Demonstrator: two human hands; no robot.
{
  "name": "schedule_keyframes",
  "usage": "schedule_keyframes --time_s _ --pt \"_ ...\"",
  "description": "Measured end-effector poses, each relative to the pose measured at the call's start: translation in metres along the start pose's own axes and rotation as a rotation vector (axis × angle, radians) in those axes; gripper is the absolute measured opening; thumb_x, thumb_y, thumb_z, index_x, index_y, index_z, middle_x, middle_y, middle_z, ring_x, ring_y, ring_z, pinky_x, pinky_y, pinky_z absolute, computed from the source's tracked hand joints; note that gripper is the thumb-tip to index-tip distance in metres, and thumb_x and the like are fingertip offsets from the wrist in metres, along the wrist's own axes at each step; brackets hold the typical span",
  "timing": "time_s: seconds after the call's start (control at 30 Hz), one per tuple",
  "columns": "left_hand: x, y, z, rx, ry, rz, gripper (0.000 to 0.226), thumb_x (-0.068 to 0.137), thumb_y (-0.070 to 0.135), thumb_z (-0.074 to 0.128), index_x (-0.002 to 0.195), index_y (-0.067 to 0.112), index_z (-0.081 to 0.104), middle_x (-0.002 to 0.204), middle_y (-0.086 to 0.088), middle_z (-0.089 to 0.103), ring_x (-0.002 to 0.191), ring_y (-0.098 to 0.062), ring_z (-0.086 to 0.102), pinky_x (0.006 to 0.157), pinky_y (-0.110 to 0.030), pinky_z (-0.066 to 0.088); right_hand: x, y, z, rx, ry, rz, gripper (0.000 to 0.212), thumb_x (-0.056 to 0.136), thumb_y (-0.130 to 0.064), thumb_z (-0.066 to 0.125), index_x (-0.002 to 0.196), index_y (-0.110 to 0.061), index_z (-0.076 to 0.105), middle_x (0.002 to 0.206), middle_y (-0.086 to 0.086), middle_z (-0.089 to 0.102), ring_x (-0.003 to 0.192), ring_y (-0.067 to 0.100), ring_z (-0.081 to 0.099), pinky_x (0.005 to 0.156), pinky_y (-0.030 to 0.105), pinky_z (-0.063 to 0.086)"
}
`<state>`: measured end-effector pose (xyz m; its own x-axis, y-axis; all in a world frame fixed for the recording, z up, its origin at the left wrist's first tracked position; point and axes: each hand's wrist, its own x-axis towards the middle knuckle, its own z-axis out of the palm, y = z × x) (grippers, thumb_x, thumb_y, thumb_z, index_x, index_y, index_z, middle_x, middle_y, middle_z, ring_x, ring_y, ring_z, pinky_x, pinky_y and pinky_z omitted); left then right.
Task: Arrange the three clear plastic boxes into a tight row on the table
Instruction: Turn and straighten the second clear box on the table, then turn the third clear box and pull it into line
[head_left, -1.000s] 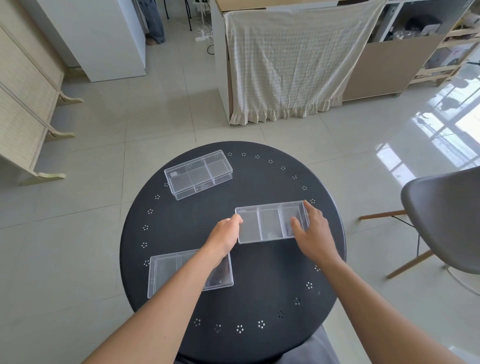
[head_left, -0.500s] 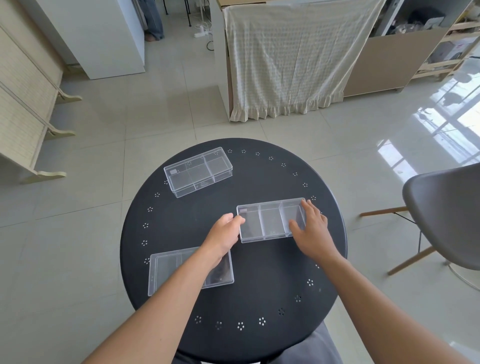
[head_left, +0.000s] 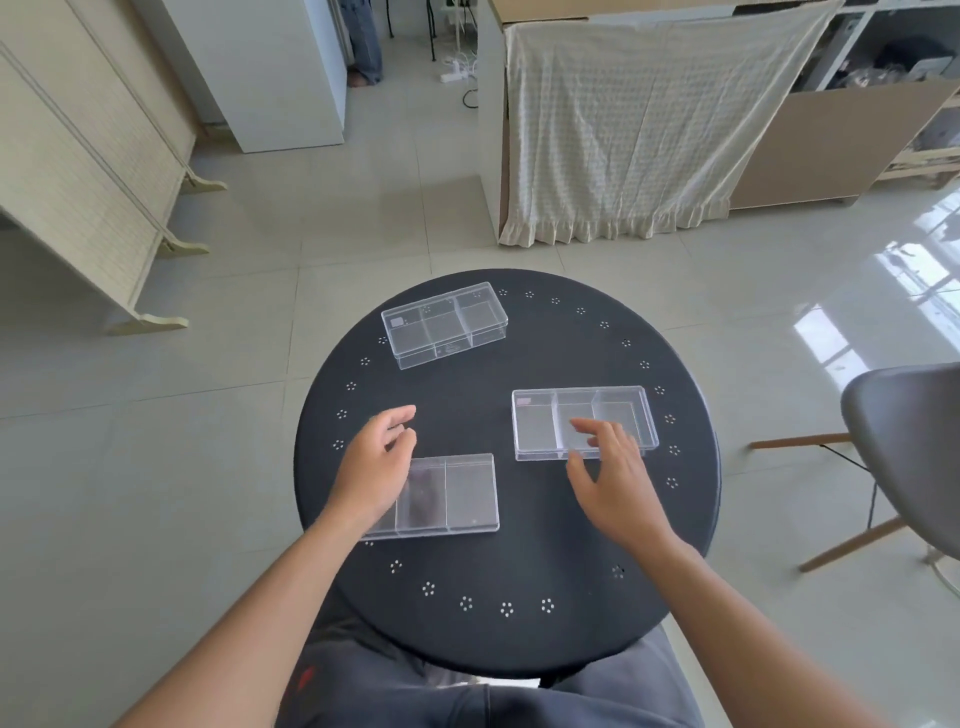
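Clear three-compartment boxes, well apart.

A round black table, ringed near its rim with small flower-shaped perforations, carries three clear plastic divided boxes lying well apart: a far box angled toward the back left, a right box by the right edge, and a near box at front left.

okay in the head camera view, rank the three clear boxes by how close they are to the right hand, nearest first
1. Right box: under the right hand, whose fingers reach over it.
2. Near box: on the left, partly under the left hand.
3. Far box: at the table's far left edge.
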<state>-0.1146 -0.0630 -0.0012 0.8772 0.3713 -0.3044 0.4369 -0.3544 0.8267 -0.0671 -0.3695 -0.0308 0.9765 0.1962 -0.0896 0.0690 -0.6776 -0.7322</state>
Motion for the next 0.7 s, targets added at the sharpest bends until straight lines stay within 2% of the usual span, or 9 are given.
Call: schedule_keyframes --time_s 0.07,0.17,0.23,0.3,0.4,0.5,0.6,0.7 --pt "-0.011 -0.015 -0.01 0.035 0.097 -0.009 0.043 0.105 0.02 0.052 0.147 0.027 0.062 0.15 0.015 0.056 0.131 -0.004 0.057 0.106 -0.025 0.039 -0.011 -0.006 0.01 0.027 -0.062 0.0 0.039 0.103 -0.026 0.057 0.142 -0.031 0.054 0.13 -0.019 0.061 0.119 0.004 0.059 0.105 0.033 0.05" --pt "-0.024 -0.042 -0.022 0.059 0.186 -0.086 0.046 0.104 0.022 0.055 0.151 0.023 0.055 0.147 0.011 0.048 0.119 -0.005 0.052 0.104 -0.026 0.037 -0.025 -0.011 0.027 0.046 -0.148 0.021 0.035 0.103 -0.028 0.056 0.137 -0.032 0.055 0.123 -0.02 0.066 0.108 0.003 0.066 0.095 0.036 0.056" --pt "-0.03 -0.063 -0.029 0.073 0.149 -0.155 0.049 0.1 0.031 0.056 0.148 0.019 0.056 0.15 0.006 0.053 0.117 -0.009 0.057 0.102 -0.031 0.044 -0.034 -0.013 0.038 0.034 -0.201 0.029 0.036 0.103 -0.029 0.056 0.138 -0.033 0.053 0.124 -0.02 0.067 0.112 0.002 0.066 0.098 0.038 0.056" --pt "-0.038 -0.081 -0.03 0.074 0.093 -0.208 0.054 0.098 0.037 0.057 0.149 0.018 0.054 0.15 0.003 0.059 0.12 -0.015 0.063 0.102 -0.037 0.049 -0.042 -0.014 0.048 0.031 -0.256 0.055 0.04 0.103 -0.031 0.055 0.143 -0.034 0.05 0.13 -0.017 0.067 0.123 0.006 0.063 0.106 0.039 0.054" --pt "-0.054 -0.094 -0.025 0.07 0.058 -0.259 0.06 0.102 0.039 0.059 0.157 0.018 0.045 0.157 0.002 0.057 0.137 -0.021 0.061 0.113 -0.043 0.046 -0.052 -0.015 0.061 -0.016 -0.328 0.093 0.049 0.104 -0.033 0.056 0.151 -0.031 0.044 0.146 -0.008 0.064 0.139 0.016 0.056 0.113 0.033 0.045" --pt "-0.067 -0.101 -0.02 0.091 0.043 -0.236 0.061 0.103 0.04 0.061 0.159 0.021 0.044 0.157 0.006 0.056 0.146 -0.019 0.054 0.115 -0.038 0.043 -0.062 -0.021 0.069 -0.067 -0.392 0.09 0.058 0.105 -0.031 0.056 0.159 -0.027 0.036 0.157 -0.011 0.055 0.144 0.018 0.049 0.11 0.026 0.036" --pt "-0.075 -0.1 -0.019 0.078 0.017 -0.178 0.058 0.101 0.035 0.068 0.154 0.026 0.048 0.139 0.014 0.062 0.129 -0.011 0.059 0.101 -0.029 0.043 -0.068 -0.027 0.075 -0.059 -0.41 0.071 0.061 0.104 -0.027 0.055 0.161 -0.025 0.034 0.16 -0.015 0.052 0.143 0.019 0.051 0.105 0.023 0.036" --pt "-0.074 -0.105 -0.018 0.103 -0.022 -0.129 0.064 0.095 0.024 0.076 0.153 0.03 0.05 0.138 0.013 0.063 0.122 -0.008 0.06 0.1 -0.026 0.043 -0.071 -0.032 0.077 -0.028 -0.391 0.071 0.058 0.104 -0.025 0.055 0.158 -0.028 0.037 0.156 -0.021 0.055 0.131 0.021 0.06 0.096 0.025 0.04"
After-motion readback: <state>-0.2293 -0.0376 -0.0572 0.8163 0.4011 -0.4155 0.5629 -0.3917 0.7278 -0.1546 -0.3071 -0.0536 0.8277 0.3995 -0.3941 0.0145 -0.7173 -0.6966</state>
